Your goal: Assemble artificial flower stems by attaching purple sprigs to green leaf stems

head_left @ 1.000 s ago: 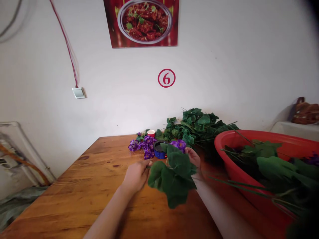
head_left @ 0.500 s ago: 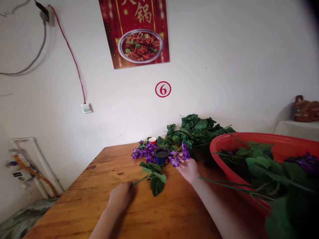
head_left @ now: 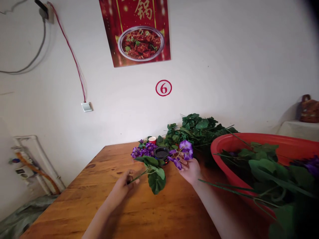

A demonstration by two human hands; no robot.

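Note:
My left hand [head_left: 124,182] is closed on the stem of a green leaf sprig [head_left: 156,174], whose leaves point right over the wooden table [head_left: 99,199]. In my right hand [head_left: 190,170] is a small bunch of purple flowers [head_left: 186,150], with the fingers partly hidden behind the petals. Between the hands, a little farther back, stands a small dark round pot [head_left: 161,153] with a small red light on its side. More purple flowers [head_left: 144,150] lie just left of the pot, partly covered by the sprig's leaves.
A red basin [head_left: 224,159] with leaves and purple flowers stands at the right, its long stems jutting left over the rim. Green foliage [head_left: 199,127] is heaped against the wall. Behind the pot is a small red and white container [head_left: 152,140].
The leaf sprig has tilted and risen slightly, and my left hand's fingers have shifted on its stem. My right hand has turned the purple flowers, which now face more toward the camera.

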